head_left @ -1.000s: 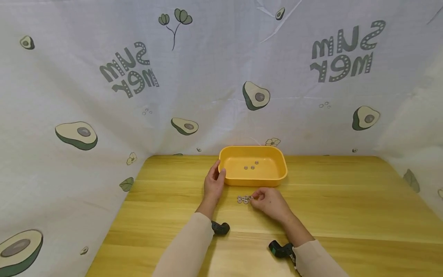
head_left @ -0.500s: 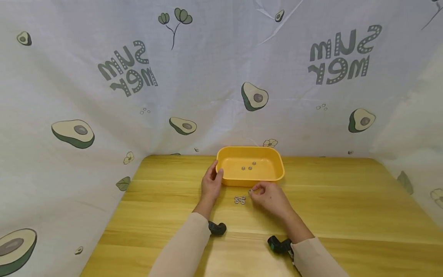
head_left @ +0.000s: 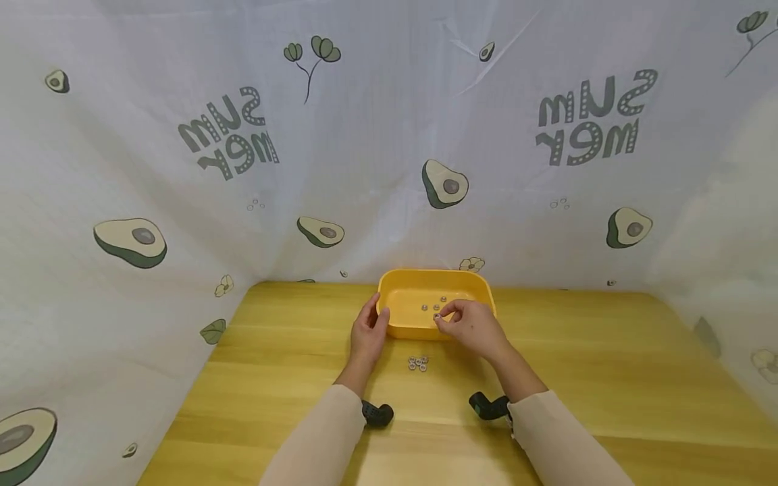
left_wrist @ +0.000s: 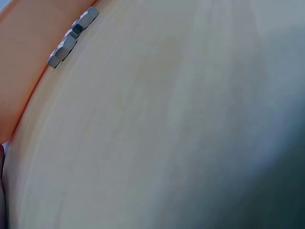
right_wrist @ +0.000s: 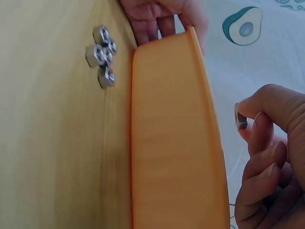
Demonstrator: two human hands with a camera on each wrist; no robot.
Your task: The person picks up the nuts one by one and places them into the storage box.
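A yellow plastic bin (head_left: 408, 333) stands at the back of the table. My left hand (head_left: 368, 332) holds its left end, thumb by the front corner and fingers along the side. Over the bin's front rim, my right hand (head_left: 477, 329) pinches a metal hex nut (right_wrist: 242, 117) between thumb and forefinger. Inside the bin lie several loose nuts (head_left: 425, 308). A small cluster of nuts (head_left: 418, 364) sits on the table just in front of it, also visible beside the orange-looking bin wall (right_wrist: 167, 119) in the right wrist view.
The wooden table (head_left: 292, 378) runs to a white curtain (head_left: 377, 148) printed with avocados. Black devices on the wrists, a left camera (head_left: 378, 415) and a right camera (head_left: 488, 406), hang low over the table.
My right hand has lifted one nut from the cluster and carried it forward and up over the bin's front rim. The left hand has stayed at the bin's left end.
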